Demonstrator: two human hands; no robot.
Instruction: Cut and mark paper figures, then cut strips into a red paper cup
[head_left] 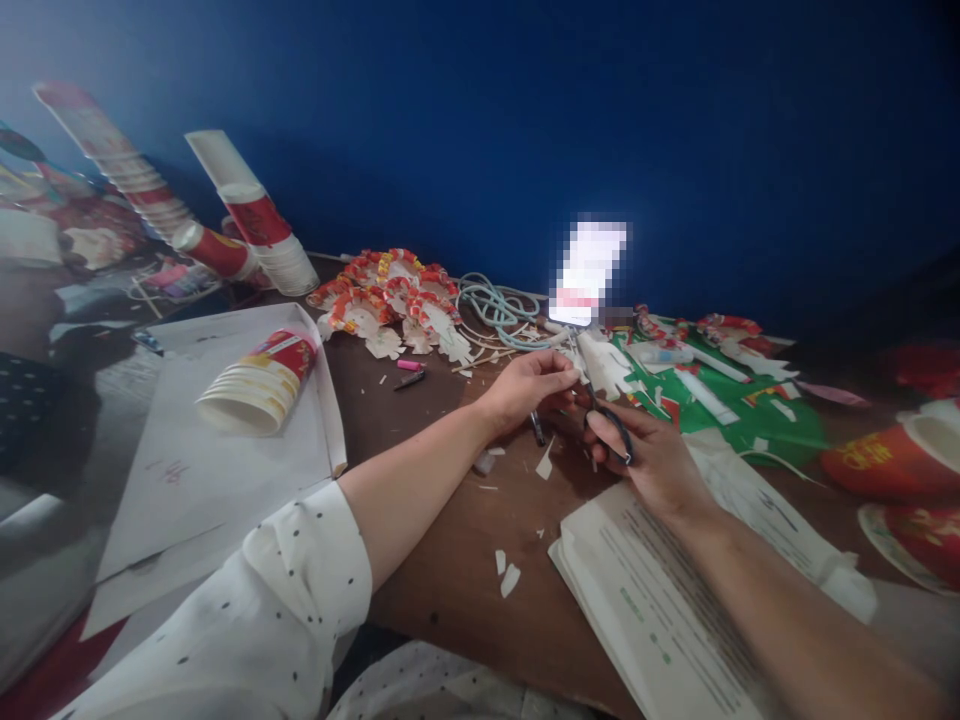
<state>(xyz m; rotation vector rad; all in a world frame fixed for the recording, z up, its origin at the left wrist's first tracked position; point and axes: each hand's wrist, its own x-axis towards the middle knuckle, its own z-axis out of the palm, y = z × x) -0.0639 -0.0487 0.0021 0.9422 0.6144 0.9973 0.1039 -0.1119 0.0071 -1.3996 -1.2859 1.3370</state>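
Observation:
My right hand is closed around the black handles of the scissors. The blades point up and away, toward the fingertips of my left hand. That hand is closed in a pinch, and a little white shows at its fingertips; what it holds is too small and covered to name. Beneath the two hands, a dark pen-like object and a white paper scrap lie on the brown table. A phone with a lit, blurred-out screen stands just beyond my hands.
Red-and-white cut paper pieces are heaped at the back, beside a coiled pale-blue cord. Stacked paper cups lie on a white box lid to the left. Right are a green sheet, a printed paper stack and a red cup.

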